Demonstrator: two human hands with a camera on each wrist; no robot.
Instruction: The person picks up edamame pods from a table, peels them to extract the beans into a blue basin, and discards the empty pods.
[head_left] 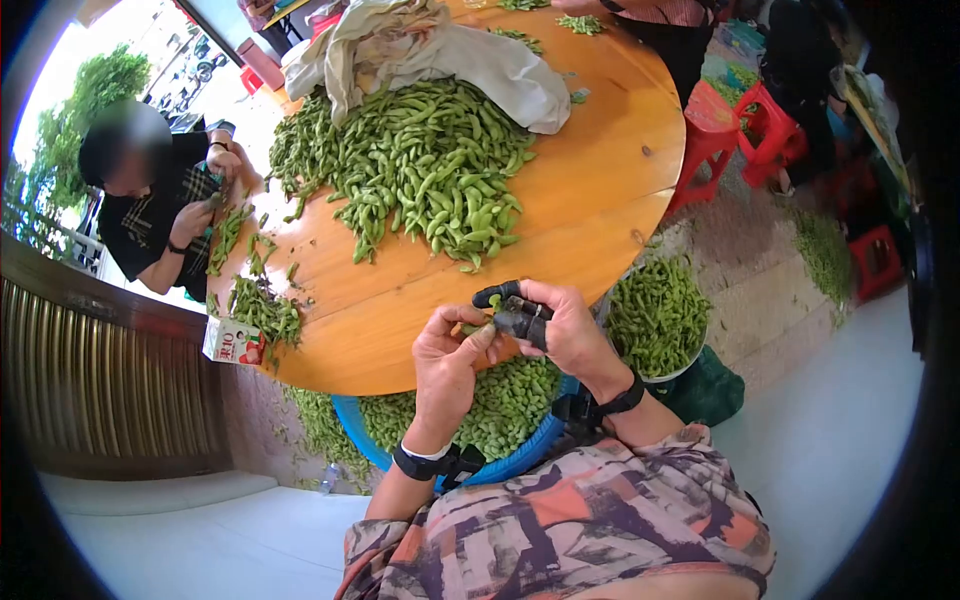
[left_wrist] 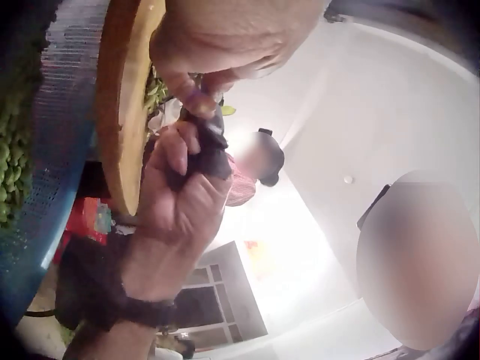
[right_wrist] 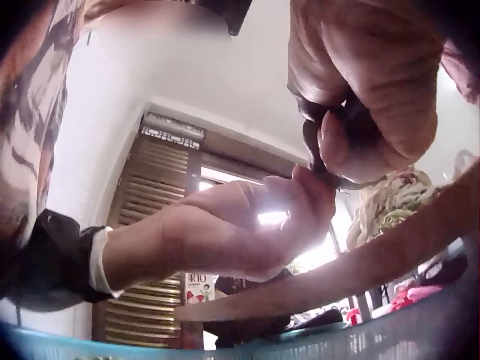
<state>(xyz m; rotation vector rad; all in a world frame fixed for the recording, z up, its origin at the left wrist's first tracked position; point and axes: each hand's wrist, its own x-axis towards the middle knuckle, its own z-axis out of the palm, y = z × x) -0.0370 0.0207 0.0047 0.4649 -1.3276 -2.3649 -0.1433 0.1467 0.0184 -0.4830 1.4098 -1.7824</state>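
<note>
Above the near table edge, my left hand point(head_left: 443, 375) pinches a green soybean pod point(head_left: 474, 328) between thumb and fingers. My right hand point(head_left: 572, 338) meets it fingertip to fingertip, its fingers curled in on the same spot. Dark covers point(head_left: 522, 326) wrap the right thumb and some fingers. Most of the pod is hidden by the fingers in both wrist views; a green tip shows in the left wrist view. Just below the hands sits a blue tub point(head_left: 352, 432) full of shelled green beans point(head_left: 500, 405). Farther up the table lies a big heap of soybean pods point(head_left: 430, 170).
A pale cloth point(head_left: 500, 80) covers the back of the heap on the round wooden table point(head_left: 590, 200). A bucket of pods point(head_left: 657, 315) stands at right, near red stools point(head_left: 708, 140). Another person point(head_left: 150, 205) works at left, beyond a carton point(head_left: 234, 342) and loose pods point(head_left: 265, 312).
</note>
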